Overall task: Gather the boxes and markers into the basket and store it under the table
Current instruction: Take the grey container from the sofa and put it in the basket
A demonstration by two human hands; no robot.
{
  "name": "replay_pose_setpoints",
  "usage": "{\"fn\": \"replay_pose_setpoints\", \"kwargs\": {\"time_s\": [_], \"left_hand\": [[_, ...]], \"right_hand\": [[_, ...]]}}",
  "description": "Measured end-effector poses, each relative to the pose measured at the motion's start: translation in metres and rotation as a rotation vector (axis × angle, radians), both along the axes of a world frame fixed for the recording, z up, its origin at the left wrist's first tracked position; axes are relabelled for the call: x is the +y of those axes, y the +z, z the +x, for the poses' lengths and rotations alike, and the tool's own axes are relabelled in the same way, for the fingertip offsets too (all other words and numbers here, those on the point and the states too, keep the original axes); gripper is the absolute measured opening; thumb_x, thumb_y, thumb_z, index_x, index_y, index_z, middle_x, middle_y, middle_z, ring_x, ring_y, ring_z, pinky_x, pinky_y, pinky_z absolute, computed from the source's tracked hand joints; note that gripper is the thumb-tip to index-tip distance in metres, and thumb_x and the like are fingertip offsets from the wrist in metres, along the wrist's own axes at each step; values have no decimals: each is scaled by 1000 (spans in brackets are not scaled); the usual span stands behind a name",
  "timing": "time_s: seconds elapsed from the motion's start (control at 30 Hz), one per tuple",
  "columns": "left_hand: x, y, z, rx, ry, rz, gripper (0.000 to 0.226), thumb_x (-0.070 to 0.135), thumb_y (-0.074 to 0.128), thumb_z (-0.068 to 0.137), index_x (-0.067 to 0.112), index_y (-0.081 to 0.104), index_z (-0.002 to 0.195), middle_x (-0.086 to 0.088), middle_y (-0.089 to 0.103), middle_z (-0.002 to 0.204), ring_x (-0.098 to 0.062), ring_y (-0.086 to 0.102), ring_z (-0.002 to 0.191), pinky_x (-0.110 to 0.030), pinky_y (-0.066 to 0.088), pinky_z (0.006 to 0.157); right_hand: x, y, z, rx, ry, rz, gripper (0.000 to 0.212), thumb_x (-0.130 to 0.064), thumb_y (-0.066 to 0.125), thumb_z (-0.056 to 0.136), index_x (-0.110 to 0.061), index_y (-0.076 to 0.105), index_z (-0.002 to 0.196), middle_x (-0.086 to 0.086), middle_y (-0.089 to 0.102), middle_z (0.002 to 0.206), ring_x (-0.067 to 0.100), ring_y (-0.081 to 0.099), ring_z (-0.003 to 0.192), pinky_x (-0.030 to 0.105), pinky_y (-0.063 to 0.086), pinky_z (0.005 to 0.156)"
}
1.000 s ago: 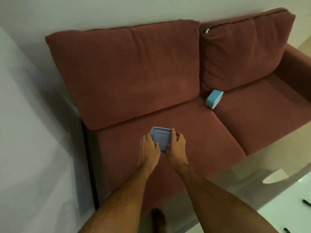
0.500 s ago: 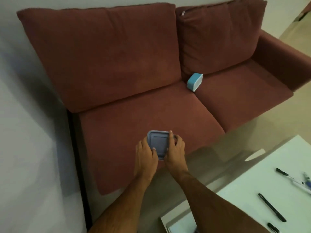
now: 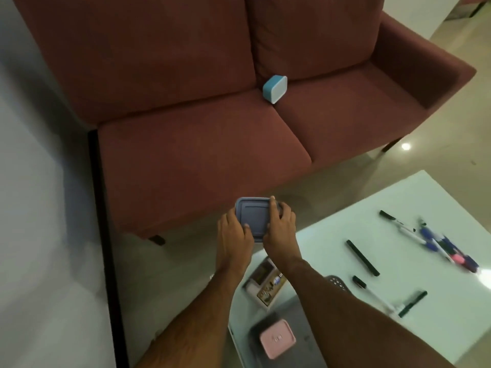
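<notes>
Both hands grasp a grey-blue box (image 3: 254, 217) between them, the left hand (image 3: 233, 233) on its near left corner and the right hand (image 3: 281, 229) curled round its right side. Beyond the hands a blue box (image 3: 274, 88) lies on the sofa (image 3: 202, 155); right of the right hand, markers (image 3: 362, 257) lie on the white table (image 3: 332, 227), and below both forearms sits a pink box (image 3: 277, 338).

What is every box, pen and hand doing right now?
grey-blue box: lid on, held in the air by both hands.
left hand: grips the box.
right hand: grips the box.
light blue box: tipped on its side on the sofa.
pink box: lid on, in the basket.
markers: lying scattered on the table.
</notes>
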State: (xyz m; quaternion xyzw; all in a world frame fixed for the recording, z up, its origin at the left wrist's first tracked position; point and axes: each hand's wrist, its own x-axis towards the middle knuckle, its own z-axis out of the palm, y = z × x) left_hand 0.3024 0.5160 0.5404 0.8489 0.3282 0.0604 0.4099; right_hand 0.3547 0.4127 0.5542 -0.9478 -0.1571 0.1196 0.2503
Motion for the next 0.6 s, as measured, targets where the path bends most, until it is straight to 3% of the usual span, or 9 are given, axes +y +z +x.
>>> {"fn": "replay_pose_setpoints", "kwargs": {"time_s": [0.17, 0.33, 0.6], "left_hand": [[-64, -4, -42, 0, -7, -27, 45, 16, 58, 99, 10, 46, 143, -7, 55, 135, -22, 53, 124, -23, 43, 91], [-127, -27, -84, 40, -14, -58, 50, 16, 62, 98, 11, 45, 146, -8, 56, 141, -25, 54, 128, -34, 52, 101], [-204, -78, -125, 92, -6, -192, 62, 14, 66, 97, 9, 38, 153, -11, 48, 153, -30, 51, 139, -41, 55, 105]], "right_hand": [[-61, -5, -40, 15, -6, -23, 80, -4, 55, 91, -9, 19, 161, 16, 28, 156, 33, 34, 135, 47, 43, 110], [-120, -20, -77, 36, -30, -116, 81, -5, 61, 88, -15, 24, 159, 12, 31, 154, 30, 37, 130, 48, 46, 102], [-191, -61, -113, 75, -26, -240, 83, -12, 66, 88, -16, 23, 159, 13, 33, 154, 33, 34, 139, 52, 39, 111]]}}
